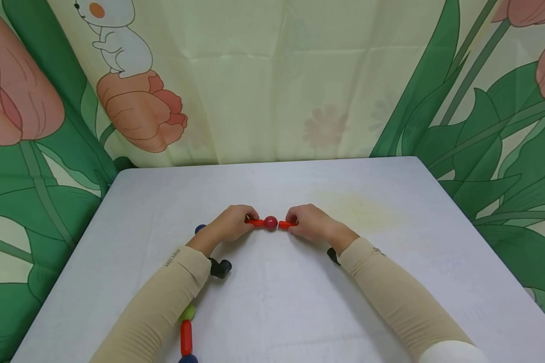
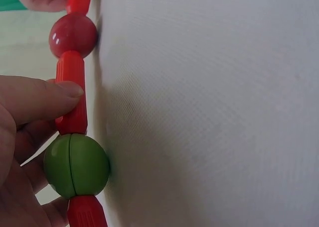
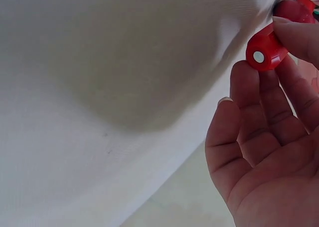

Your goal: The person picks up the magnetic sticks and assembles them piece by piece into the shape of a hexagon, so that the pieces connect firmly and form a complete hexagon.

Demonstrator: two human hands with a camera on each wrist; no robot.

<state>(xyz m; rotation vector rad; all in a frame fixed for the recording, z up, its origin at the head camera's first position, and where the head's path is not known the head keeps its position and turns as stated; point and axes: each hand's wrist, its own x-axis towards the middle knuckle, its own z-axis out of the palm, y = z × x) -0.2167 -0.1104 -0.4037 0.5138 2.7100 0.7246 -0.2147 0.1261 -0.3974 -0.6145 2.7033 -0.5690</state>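
Note:
My left hand (image 1: pixel 229 223) pinches a red rod (image 2: pixel 72 120) between thumb and fingers. One end of that rod meets a dark red ball (image 1: pixel 270 223), the other a green ball (image 2: pixel 90 165). Beyond the green ball, another red rod (image 2: pixel 87 213) runs off the left wrist view. On the ball's right side, my right hand (image 1: pixel 312 223) holds a second short red rod (image 3: pixel 269 47) by thumb and fingertips. A pale round disc shows on this rod's free end, and its other end is close against the dark red ball.
A blue ball (image 1: pixel 200 228) peeks out behind the left wrist. Nearer the front, partly under the left forearm, lie a yellow-green ball (image 1: pixel 188 311), a red rod (image 1: pixel 186 338) and a dark blue ball (image 1: pixel 188 359) in line. A white cloth (image 1: pixel 290 307) covers the table.

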